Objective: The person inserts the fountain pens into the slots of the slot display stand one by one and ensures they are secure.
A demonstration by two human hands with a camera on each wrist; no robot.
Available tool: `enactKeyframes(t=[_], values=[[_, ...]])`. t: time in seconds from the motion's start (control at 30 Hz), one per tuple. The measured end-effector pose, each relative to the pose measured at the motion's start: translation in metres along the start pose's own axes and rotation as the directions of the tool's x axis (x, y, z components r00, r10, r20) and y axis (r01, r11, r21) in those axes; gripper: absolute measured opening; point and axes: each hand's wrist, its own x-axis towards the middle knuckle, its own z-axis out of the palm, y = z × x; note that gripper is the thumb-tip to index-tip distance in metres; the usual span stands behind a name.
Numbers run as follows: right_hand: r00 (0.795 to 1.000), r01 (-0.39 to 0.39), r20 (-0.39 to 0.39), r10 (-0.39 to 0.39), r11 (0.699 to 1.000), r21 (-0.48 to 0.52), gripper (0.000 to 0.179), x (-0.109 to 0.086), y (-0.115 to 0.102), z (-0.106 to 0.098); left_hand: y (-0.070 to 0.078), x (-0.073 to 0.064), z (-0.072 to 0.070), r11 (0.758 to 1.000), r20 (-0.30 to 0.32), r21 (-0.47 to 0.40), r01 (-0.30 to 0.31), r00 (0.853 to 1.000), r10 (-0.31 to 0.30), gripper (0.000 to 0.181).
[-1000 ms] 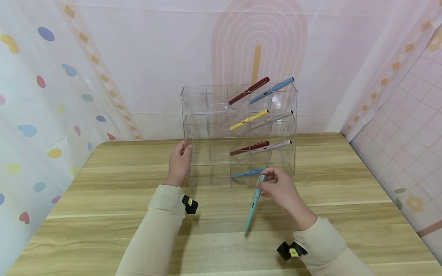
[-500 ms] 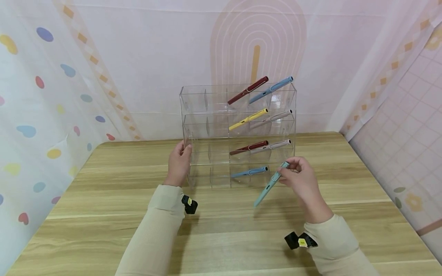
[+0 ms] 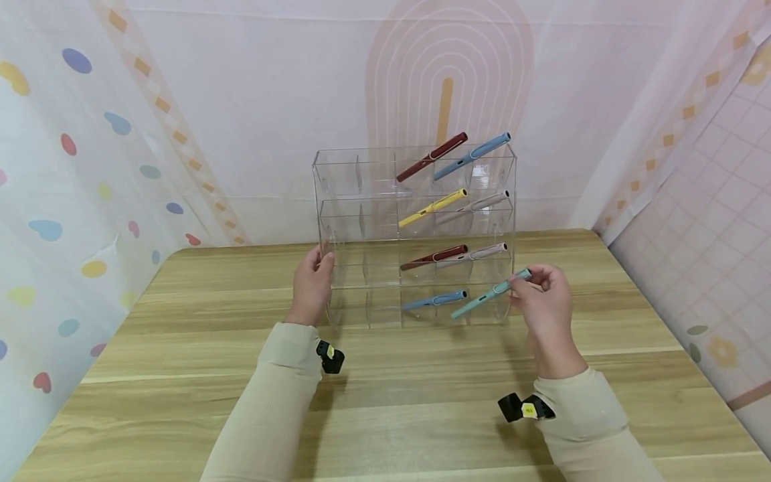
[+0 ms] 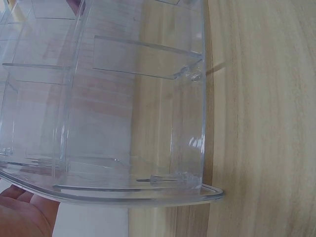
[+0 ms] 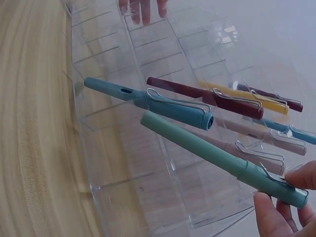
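Note:
My right hand [image 3: 547,301] pinches a mint-green pen [image 3: 490,294] by its capped end, beside the lower right of a clear acrylic rack [image 3: 361,286]. The pen slants down to the left, its lower tip in front of the bottom row, right of a blue pen [image 3: 435,300]. In the right wrist view thumb and fingertips hold the green pen [image 5: 197,144] near its clip. At the rack's left side my left hand [image 3: 312,286] holds the side panel, thumb in front. The left wrist view shows only part of the left hand [image 4: 24,213] at that panel.
Above lie a dark red pen [image 3: 434,258] and a pale pen [image 3: 476,255], then a yellow pen [image 3: 434,207] and a grey pen [image 3: 478,206]. The top row holds another dark red pen [image 3: 432,157] and a light blue pen [image 3: 472,156]. The wooden table [image 3: 199,321] bears the rack.
My right hand has moved right and upward with the green pen, which has tilted from steep to a shallower slant, its tip now at the bottom row. The left hand stays at the rack.

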Motion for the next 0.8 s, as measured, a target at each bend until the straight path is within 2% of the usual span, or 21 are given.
enactKeyframes(t=[0.17,0.3,0.47,0.8], values=[[0.998,0.017,-0.060,-0.013,0.998,0.061,0.026,0.003,0.000,0.002,0.000,0.001,0.000,1.000,-0.005,-0.007,0.005,1.000,-0.005,0.044],[0.995,0.050,-0.084,-0.045,0.997,0.065,0.026,0.005,0.003,0.005,0.000,0.001,0.000,1.000,0.001,-0.007,0.015,1.000,-0.015,0.044],[0.993,0.048,-0.107,-0.039,0.996,0.081,0.026,0.006,0.008,0.009,0.000,0.002,-0.001,0.999,0.011,-0.021,0.027,1.000,-0.027,0.044],[0.993,0.043,-0.115,-0.039,0.999,0.031,0.024,0.006,0.024,0.016,0.000,0.001,-0.001,0.999,0.016,-0.018,0.027,1.000,-0.027,0.045]])
